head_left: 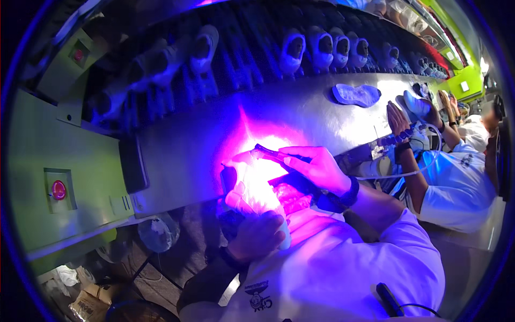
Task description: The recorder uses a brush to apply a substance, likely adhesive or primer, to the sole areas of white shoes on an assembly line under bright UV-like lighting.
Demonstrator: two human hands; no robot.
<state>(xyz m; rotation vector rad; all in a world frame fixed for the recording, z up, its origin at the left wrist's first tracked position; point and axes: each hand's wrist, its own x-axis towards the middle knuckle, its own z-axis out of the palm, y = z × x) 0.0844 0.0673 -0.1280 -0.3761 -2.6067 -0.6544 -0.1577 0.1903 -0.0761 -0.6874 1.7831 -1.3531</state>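
Note:
Under a strong violet-pink glow, my left hand [258, 236] is closed round a pale shoe piece [263, 199], held at a slant in front of my chest. Glare washes out its surface, so I cannot tell whether it is a whole shoe or a sole. My right hand [321, 167] grips a slim dark-handled brush [271, 154]. The brush tip reaches the far end of the pale piece, where the light is brightest; whether it touches is lost in the glare.
Beyond the metal worktop [185, 161] runs a dark rack with pale shoes [292, 52]. A pale sole [357, 95] lies on the worktop. Co-workers sit to the right, one with a raised hand [398, 119]. A green machine panel with a red button [58, 190] stands at the left.

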